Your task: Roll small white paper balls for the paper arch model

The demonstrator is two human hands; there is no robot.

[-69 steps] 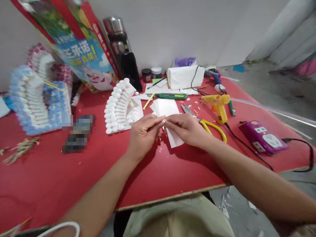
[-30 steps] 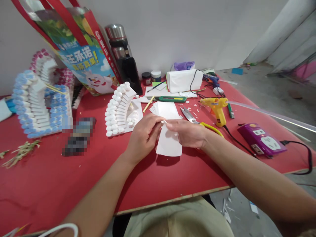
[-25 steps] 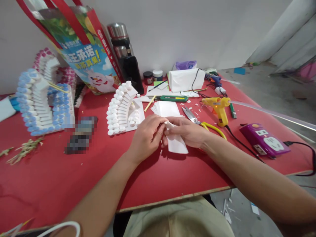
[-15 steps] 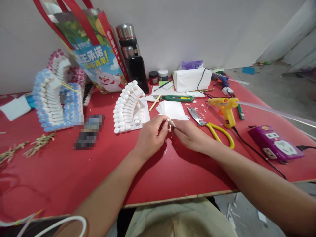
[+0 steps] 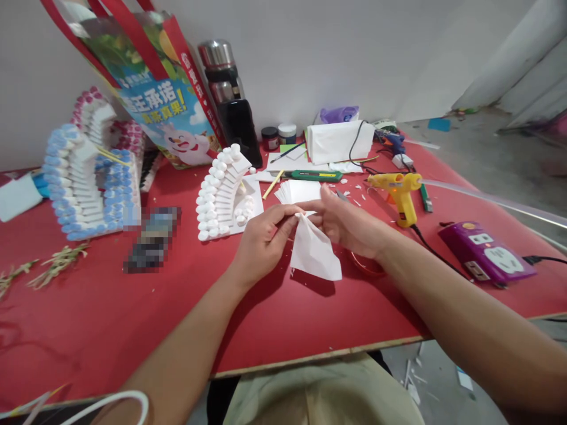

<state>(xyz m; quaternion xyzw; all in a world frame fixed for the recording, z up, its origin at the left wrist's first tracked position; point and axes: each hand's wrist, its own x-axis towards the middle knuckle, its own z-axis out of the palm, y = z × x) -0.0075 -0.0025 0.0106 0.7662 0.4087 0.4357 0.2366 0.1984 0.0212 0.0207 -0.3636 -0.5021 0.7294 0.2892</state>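
Observation:
My left hand (image 5: 264,241) pinches the twisted top of a thin white sheet, tissue or paper (image 5: 314,252), between thumb and fingers. The sheet hangs down and flares out over the red table. My right hand (image 5: 354,227) is just right of it, fingers stretched out behind the sheet's top and thumb raised. Beyond my hands lies a stack of white paper pieces (image 5: 300,190), partly covered by the right hand. To the left stands a white curved stepped model (image 5: 221,195) edged with small white rolled pieces. Scissors (image 5: 372,268) lie mostly hidden beneath my right hand.
A yellow glue gun (image 5: 401,195) and a purple power socket (image 5: 487,254) with cords are on the right. A green cutter knife (image 5: 312,176) lies at the back. Blue (image 5: 73,183) and pink stepped models, a bag (image 5: 163,100) and a flask (image 5: 219,65) stand left.
The white piece, earlier a narrow bundle between both hands, now hangs spread out from my left fingers. My right hand has opened and its thumb has lifted. The view has shifted slightly right.

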